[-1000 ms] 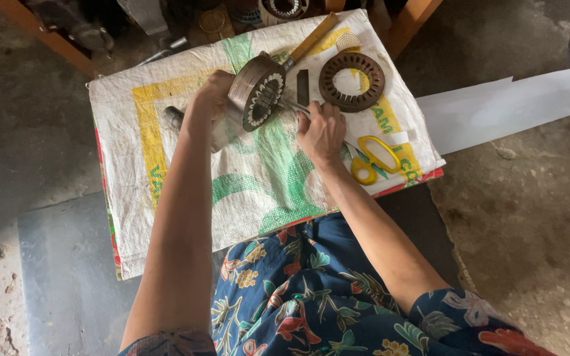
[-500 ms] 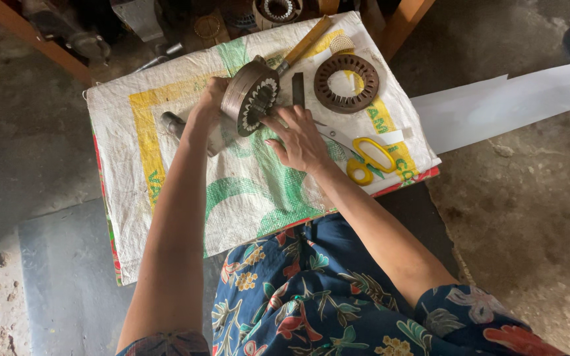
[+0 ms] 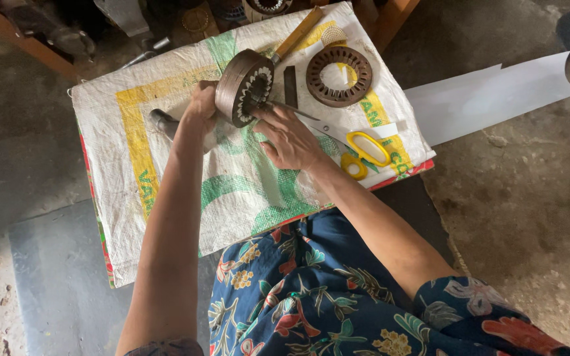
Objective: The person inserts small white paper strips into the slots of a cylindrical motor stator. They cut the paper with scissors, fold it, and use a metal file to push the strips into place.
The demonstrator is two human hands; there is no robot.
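- Woven sack sheet (image 3: 166, 198) covers the low table.
- Slotted metal ring (image 3: 338, 76) near its far right corner.
- Yellow-handled scissors (image 3: 357, 150) by the right edge.
- Flat file (image 3: 291, 86) beside the ring.

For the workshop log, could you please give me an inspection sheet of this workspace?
Surface: woven sack spread as work mat.
Job's things: slotted metal ring held on edge; thin tool at its slots.
Clutter: second slotted ring, yellow scissors, wooden-handled tool, white sheet.
Hands: left hand steadies the ring; right hand grips the thin tool.
Cables: nothing seen.
Surroundings: dusty concrete floor.
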